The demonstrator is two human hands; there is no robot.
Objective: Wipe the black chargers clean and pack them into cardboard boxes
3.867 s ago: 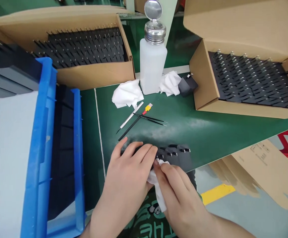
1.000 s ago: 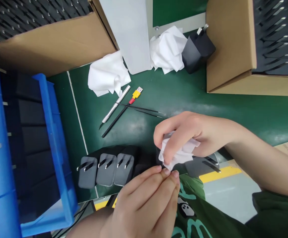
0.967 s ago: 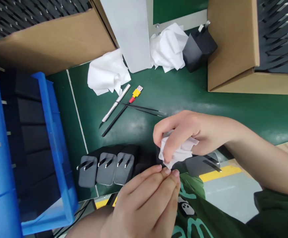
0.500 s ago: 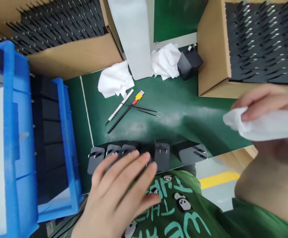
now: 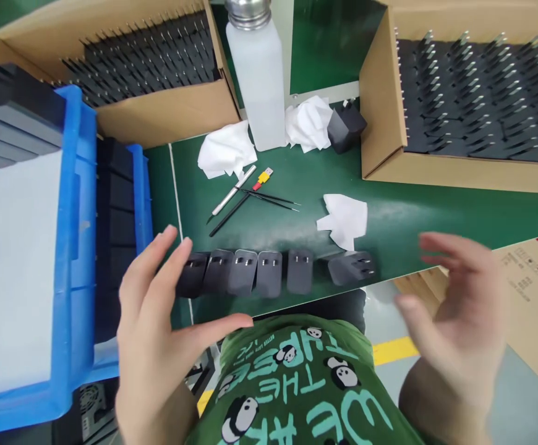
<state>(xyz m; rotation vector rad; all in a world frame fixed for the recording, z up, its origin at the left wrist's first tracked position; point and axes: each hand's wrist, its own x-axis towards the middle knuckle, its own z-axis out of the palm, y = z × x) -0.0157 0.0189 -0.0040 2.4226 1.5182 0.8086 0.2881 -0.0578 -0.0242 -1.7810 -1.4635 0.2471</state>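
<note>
Several black plug adapters [image 5: 269, 274] stand in a row along the front edge of the green table, prongs up. Another adapter [image 5: 351, 268] lies tilted at the row's right end. My left hand [image 5: 171, 327] is at the row's left end with thumb and fingers spread, holding nothing. Off to the right, past the tilted adapter, my right hand [image 5: 459, 315] is raised with its fingers apart and nothing in them; it is a little blurred. A white cloth [image 5: 344, 220] lies on the table just behind the tilted adapter.
Blue crates [image 5: 78, 241] stand at the left. Cardboard boxes of pronged adapters sit at back left [image 5: 167, 117] and back right [image 5: 383, 123]. Between them are a white bottle [image 5: 262, 86], crumpled cloths [image 5: 227, 150] and an adapter [image 5: 345, 125]. Tweezers [image 5: 273, 198], a pen-like tool [image 5: 234, 190] and a cable [image 5: 236, 211] lie mid-table.
The white cloth has left my right hand and lies on the table. My left hand has moved left off the row and opened wider. The view has shifted.
</note>
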